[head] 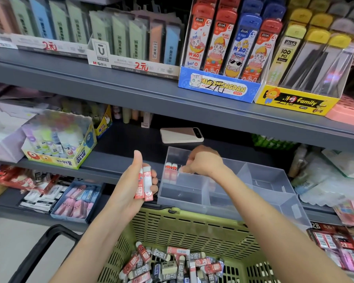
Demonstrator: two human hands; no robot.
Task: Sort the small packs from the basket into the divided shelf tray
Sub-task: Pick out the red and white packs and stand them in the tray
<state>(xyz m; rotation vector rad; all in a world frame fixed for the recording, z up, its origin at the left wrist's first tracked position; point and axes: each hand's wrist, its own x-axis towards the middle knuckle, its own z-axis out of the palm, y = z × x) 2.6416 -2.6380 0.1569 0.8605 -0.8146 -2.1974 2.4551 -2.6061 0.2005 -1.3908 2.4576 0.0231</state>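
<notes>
Head view, read from the left: a glue box [59,144] sits on the middle shelf, outside the work. Next, the left hand [137,180] is raised in front of the shelf edge, fingers and thumb clamped round two red packs [144,183] held upright side by side, judged to be a ready supply kept close to the tray so the other hand need not go back down for each one. Just right of these, two standing packs [171,170] are upright against the left wall of the tray's rear left compartment, apparently the start of a row. Below, the basket [192,227] stands directly under the tray, with loose packs [172,264], red and dark mixed, heaped in its bottom; most of the sorting is judged still to do. A phone [181,135] lies flat on the shelf behind the tray. The right hand [204,162] reaches over the rim into that same rear left compartment, fingers bent downward beside the standing packs; whether they pinch a pack cannot be told. Further right, the tray [264,180] shows clear dividers and no packs in its other compartments.
</notes>
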